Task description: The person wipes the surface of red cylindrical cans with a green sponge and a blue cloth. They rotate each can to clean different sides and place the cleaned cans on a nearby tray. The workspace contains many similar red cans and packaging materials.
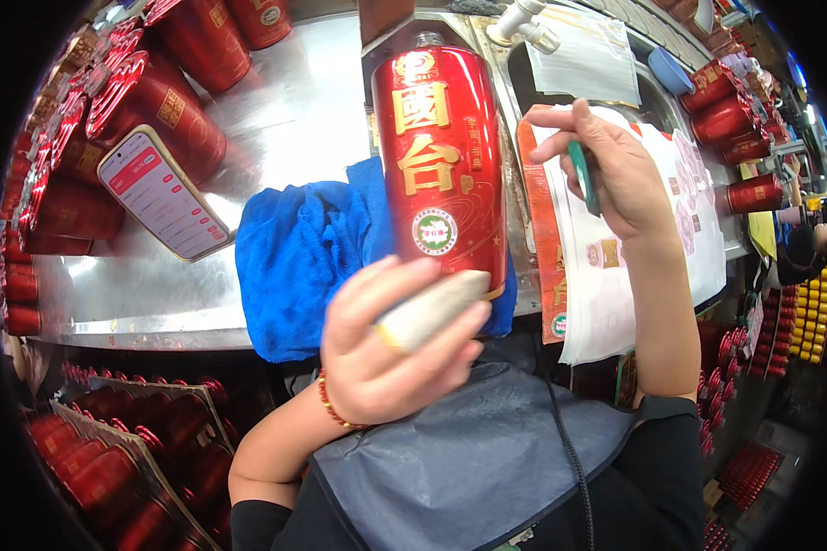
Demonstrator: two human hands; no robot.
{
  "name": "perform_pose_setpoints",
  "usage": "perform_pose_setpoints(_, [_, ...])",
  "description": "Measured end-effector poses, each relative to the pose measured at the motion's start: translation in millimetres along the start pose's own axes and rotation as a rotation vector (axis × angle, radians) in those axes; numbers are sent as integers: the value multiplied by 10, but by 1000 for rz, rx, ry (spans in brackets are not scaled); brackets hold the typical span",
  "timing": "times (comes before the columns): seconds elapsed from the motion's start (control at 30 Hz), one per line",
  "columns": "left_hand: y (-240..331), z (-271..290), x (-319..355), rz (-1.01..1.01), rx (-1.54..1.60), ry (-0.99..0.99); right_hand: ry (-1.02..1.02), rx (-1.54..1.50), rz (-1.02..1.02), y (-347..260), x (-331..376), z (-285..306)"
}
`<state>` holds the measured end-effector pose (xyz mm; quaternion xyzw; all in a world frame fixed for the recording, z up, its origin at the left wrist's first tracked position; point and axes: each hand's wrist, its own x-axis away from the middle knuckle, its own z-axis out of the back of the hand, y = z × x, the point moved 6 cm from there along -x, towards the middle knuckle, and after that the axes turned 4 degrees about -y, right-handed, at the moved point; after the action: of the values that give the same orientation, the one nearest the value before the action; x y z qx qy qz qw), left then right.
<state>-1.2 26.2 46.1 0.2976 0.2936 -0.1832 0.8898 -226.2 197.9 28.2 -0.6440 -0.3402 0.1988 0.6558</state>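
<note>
Head view: left hand [377, 386] at near end of red bottle [443, 174], fingers apart, touch unclear. Bottle lies over blue cloth [289, 248] near metal bench's [312, 110] edge; contents hidden. Right of bottle, right hand [625, 179] clamps green tool [583, 179]. Left of bottle, bench stretch, then phone [165, 195], then red containers [202, 41].

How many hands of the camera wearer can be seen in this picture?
2. The left hand is at the near end of the large red bottle; the right hand is over the white sheets, holding a slim green tool.
</note>
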Motion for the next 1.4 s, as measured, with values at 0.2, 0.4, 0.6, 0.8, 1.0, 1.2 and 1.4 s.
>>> perform_pose_setpoints(0.2, [-369, 96, 136, 307, 112, 14, 74, 19, 177, -206, 300, -287])
perform_pose_setpoints(0.4, [-295, -104, 12, 372, 108, -79, -65, 517, 187, -409, 553, -828])
perform_pose_setpoints(0.6, [-390, -172, -75, 396, 95, -29, 39, 673, 339, -664, 525, -785])
perform_pose_setpoints(0.8, [-440, -203, -72, 426, 77, -123, 390, 1021, 574, -794, 398, -444])
perform_pose_setpoints(1.0, [-454, -213, -99, 415, 41, -131, 253, 908, 581, -843, 322, -563])
perform_pose_setpoints(1.2, [-464, -227, -84, 442, 145, -111, 73, 934, 561, -941, 284, -745])
perform_pose_setpoints(1.4, [-416, -194, -133, 400, 165, -63, 162, 1155, 758, -1030, 374, -907])
